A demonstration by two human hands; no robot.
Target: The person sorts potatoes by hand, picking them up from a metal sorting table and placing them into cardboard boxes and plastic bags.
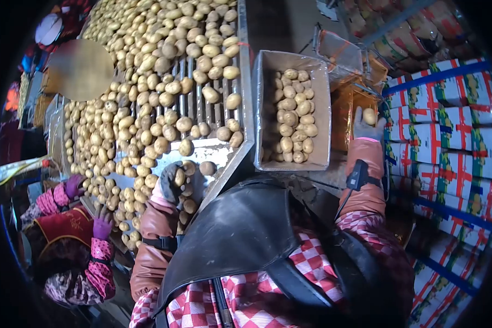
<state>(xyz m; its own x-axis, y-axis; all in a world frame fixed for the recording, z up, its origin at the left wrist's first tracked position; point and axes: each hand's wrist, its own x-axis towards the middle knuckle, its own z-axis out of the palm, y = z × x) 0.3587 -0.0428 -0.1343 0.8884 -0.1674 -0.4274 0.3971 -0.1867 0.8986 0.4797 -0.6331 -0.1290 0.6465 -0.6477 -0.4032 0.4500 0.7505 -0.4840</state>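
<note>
Beside the carton (321, 104), seemingly mid-sorting, our right hand (367, 130) cradles 1 potato (369, 116), needing gentle release; our left hand's (168, 183) grip is unclear.

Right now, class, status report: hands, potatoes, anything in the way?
Left hand: among loose potatoes, grip unclear. Right hand: single potato against it, grip unclear. Between them: open carton, potatoes inside.
</note>
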